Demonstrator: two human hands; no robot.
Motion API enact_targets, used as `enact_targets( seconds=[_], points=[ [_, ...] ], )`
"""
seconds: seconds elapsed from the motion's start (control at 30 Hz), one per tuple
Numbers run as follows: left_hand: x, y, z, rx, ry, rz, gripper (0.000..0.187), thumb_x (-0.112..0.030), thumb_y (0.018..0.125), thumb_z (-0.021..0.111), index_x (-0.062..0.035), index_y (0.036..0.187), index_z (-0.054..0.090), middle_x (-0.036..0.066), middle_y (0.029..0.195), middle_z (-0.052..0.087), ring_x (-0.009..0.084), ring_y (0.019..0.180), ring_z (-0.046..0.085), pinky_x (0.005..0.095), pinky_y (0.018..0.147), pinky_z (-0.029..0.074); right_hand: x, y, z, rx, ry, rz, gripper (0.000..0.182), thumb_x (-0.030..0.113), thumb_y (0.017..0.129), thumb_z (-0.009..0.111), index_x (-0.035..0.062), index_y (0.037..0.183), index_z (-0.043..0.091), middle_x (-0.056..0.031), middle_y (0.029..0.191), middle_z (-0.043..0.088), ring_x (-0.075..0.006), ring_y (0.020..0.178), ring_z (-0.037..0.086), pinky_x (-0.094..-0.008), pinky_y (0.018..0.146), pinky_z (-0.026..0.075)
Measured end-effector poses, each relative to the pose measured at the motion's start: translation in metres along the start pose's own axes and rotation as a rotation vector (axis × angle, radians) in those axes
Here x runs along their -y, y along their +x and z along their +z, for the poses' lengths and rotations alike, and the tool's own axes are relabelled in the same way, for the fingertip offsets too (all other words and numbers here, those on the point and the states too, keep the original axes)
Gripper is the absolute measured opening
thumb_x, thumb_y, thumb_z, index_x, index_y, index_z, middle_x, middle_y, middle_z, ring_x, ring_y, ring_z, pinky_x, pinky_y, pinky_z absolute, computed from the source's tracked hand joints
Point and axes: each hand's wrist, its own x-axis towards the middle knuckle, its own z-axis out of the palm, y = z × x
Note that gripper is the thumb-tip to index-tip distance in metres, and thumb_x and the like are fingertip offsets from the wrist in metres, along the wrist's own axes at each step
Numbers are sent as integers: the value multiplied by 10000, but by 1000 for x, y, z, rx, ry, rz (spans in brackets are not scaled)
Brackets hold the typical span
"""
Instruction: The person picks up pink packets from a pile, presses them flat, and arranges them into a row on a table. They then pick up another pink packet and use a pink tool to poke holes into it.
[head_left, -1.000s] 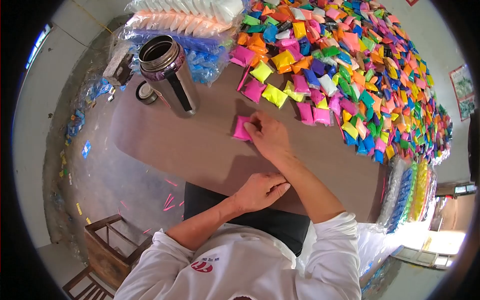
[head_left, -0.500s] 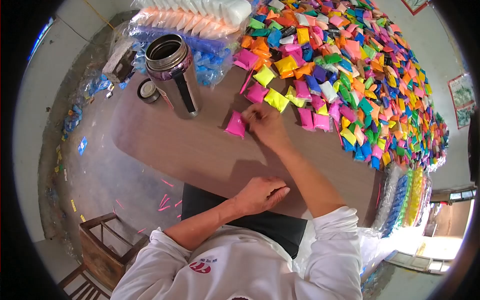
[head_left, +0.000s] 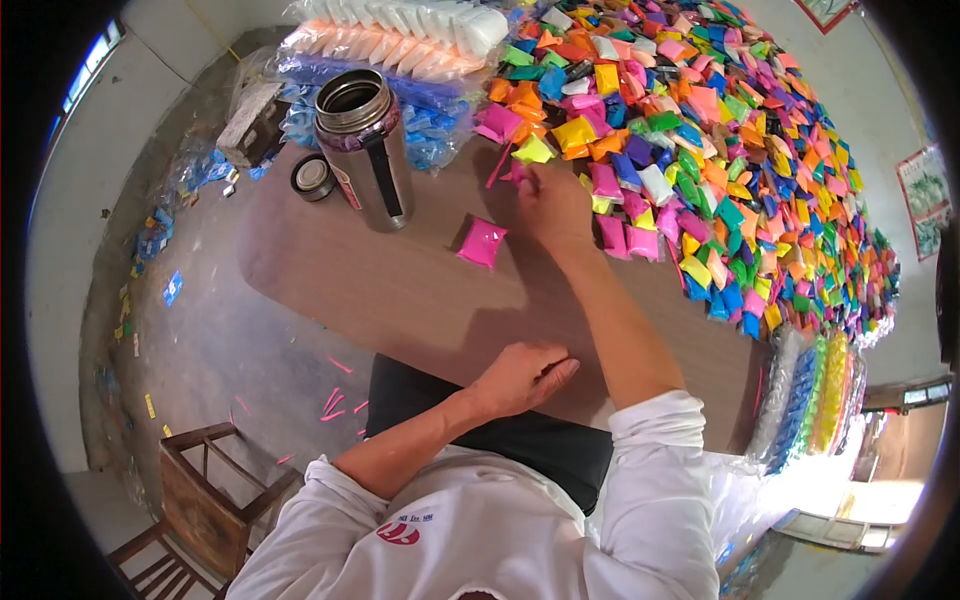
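My right hand (head_left: pixel 555 208) reaches to the near edge of the heap, its fingers closed at a small pink packet (head_left: pixel 519 172) that shows past the fingertips. A yellow packet (head_left: pixel 534 150) lies just beyond it. Apart from the heap, a single bright pink packet (head_left: pixel 483 243) rests on the brown table (head_left: pixel 400 290), left of my right wrist. Close to the table's front edge, my left hand (head_left: pixel 525 378) is curled closed; whatever is inside it, if anything, is hidden.
A large heap of colourful packets (head_left: pixel 690 130) covers the table's right side. At the left stand an uncapped steel thermos (head_left: pixel 370 170) and its lid (head_left: pixel 313 177). Bagged white and peach packets (head_left: pixel 400 45) lie behind. Strips of packets (head_left: pixel 805 400) hang at right; a wooden stool (head_left: pixel 215 500) stands lower left.
My right hand has moved from beside the single pink packet up to the heap's edge. That packet stays on the table. My left hand has barely moved; the view has shifted slightly.
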Motion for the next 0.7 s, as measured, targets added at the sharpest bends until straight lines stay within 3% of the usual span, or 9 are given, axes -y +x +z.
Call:
enact_targets(
  seconds=[0.07,0.1,0.2,0.3,0.4,0.5,0.6,0.7],
  points=[
    [0,0,-4,13,-120,-100,291,-254,1035,569,-3,902,630,102,747,606,204,689,601,343,623,474,-1,-19,-30,-53,480,228,193,173,882,710,22,1002,713,-115,787,690,-237,760,670,-354,694,515],
    [0,-1,-7,26,-183,-151,319,-271,1049,549,0,901,633,79,742,609,163,693,602,327,630,477,-5,-32,-53,131,700,384,158,131,953,646,14,1049,694,-57,855,705,-168,753,665,-291,678,520],
    [-2,-3,-5,-51,-431,-280,435,-355,1085,465,1,910,641,33,769,614,108,735,587,289,674,483,-6,-96,-91,89,1342,617,220,141,997,628,7,1167,664,-35,945,710,-144,807,673,-281,706,536],
    [4,-2,-3,-75,-548,-277,541,-442,1097,380,-1,935,647,45,809,630,126,746,590,284,720,489,-5,-157,-109,35,1433,672,326,145,986,662,3,1276,620,-70,1024,716,-164,844,683,-280,732,539],
    [3,1,-8,-16,-534,-216,595,-493,1093,341,0,956,644,63,839,637,134,755,594,292,727,492,-5,-202,-111,4,1626,669,347,123,964,691,3,1285,632,-99,1085,713,-188,963,685,-303,806,557],
    [3,2,-7,23,-484,-205,600,-512,1084,357,8,1003,646,59,852,635,136,790,590,291,740,483,10,-223,-106,-62,1454,683,298,68,943,701,8,1234,670,-125,1179,686,-214,1083,656,-336,915,547],
    [-5,4,-3,6,-504,-170,505,-467,1069,455,5,1054,635,28,875,601,112,798,534,270,742,457,26,-229,-100,-143,980,458,287,25,917,715,16,1203,696,-148,1285,637,-229,1184,613,-348,998,507],
    [-12,3,-9,-2,-356,-233,448,-429,1052,530,7,1101,621,2,869,576,90,798,488,263,721,433,44,-226,-101,-159,863,414,297,-14,903,701,13,1199,697,-152,1347,600,-230,1226,590,-342,1027,476]
  ],
)
